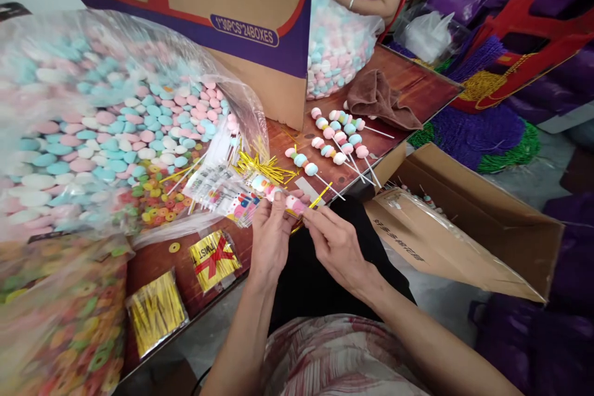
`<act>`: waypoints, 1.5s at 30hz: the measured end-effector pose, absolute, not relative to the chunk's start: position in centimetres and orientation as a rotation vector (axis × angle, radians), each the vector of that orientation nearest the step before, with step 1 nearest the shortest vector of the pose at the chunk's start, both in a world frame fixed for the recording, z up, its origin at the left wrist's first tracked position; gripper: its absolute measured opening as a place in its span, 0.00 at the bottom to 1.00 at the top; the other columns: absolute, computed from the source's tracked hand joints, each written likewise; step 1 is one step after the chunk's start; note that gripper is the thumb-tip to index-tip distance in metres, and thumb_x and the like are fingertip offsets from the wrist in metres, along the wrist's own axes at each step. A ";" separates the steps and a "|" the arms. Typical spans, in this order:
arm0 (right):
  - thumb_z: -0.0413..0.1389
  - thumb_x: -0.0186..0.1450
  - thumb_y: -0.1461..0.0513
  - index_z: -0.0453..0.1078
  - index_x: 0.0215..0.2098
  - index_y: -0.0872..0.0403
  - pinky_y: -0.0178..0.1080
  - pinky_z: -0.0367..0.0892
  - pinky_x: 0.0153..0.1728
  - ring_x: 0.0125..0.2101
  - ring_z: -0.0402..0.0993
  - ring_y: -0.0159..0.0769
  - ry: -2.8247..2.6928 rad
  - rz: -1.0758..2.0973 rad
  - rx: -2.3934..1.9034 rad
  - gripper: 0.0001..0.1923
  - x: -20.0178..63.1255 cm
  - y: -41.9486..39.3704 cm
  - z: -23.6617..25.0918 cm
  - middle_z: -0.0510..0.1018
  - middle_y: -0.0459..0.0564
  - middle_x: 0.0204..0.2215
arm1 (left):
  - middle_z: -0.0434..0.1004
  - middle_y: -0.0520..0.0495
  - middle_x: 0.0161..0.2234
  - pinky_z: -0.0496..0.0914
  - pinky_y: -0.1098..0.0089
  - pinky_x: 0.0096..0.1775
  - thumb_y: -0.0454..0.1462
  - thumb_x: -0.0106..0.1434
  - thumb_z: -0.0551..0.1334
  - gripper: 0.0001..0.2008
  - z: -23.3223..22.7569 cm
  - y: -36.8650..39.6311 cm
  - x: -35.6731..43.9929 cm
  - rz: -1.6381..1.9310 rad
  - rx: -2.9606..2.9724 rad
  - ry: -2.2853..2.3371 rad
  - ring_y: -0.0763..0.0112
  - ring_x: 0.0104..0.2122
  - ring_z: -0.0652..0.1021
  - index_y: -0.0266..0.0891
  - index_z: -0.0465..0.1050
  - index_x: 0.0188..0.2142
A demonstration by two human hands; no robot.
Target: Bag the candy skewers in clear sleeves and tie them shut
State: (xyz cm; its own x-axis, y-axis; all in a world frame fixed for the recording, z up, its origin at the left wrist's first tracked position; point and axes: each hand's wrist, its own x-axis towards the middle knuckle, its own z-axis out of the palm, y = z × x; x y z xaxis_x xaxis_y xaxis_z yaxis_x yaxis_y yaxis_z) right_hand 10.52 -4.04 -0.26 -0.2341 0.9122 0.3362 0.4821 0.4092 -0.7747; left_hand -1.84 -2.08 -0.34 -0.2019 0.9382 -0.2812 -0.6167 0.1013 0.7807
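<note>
- Your left hand (273,232) is closed around a pastel candy skewer in a clear printed wrapper (264,186), thumb on top.
- Your right hand (336,241) is drawn narrow, its fingertips pinched at the wrapper's lower end on a thin metallic-gold twist tie (321,195).
- You have the skewer over the near edge of the dark red table (153,260). Its long axis slants: the fuller end points away and to your left, the lower end back toward your right fingertips.
- Your left hand's grip seems meant to steady the body, leaving the right fingertips free at the narrow end; the tie slants across it there.
- Flat, clear printed wrappers (223,192) and a fan of loose gold ties (260,168) lie just beyond your left hand, likely for a short reach.
- Unwrapped pink, white and blue skewers (340,137) rest beyond your right hand, most white sticks pointing toward you and rightward, which appears to keep them handy to grasp.
</note>
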 end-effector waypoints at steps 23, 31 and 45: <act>0.56 0.65 0.52 0.63 0.27 0.53 0.31 0.52 0.17 0.15 0.55 0.24 -0.941 1.889 -1.009 0.15 6.1 -5.7 0.6 0.65 0.39 0.15 | 0.81 0.41 0.42 0.74 0.70 0.33 0.41 0.63 0.65 0.15 0.5 -7.3 -4.3 1.395 0.539 1.066 0.71 0.30 0.77 0.38 0.77 0.48; 0.48 0.68 0.63 0.68 0.26 0.55 0.33 0.57 0.26 0.22 0.66 0.29 -1.856 1.831 -0.956 0.14 5.1 -3.7 2.3 0.73 0.45 0.21 | 0.64 0.54 0.22 0.74 0.70 0.34 0.38 0.59 0.69 0.10 1.7 -8.7 -8.7 1.589 0.529 0.877 0.75 0.25 0.70 0.36 0.77 0.39; 0.44 0.69 0.71 0.69 0.42 0.57 0.39 0.55 0.34 0.38 0.68 0.41 -2.633 0.084 -1.452 0.12 6.0 4.0 -0.8 0.75 0.56 0.40 | 0.66 0.56 0.23 0.68 0.77 0.26 0.38 0.52 0.74 0.16 0.4 -5.7 -8.0 1.669 0.318 1.067 0.82 0.19 0.59 0.39 0.67 0.31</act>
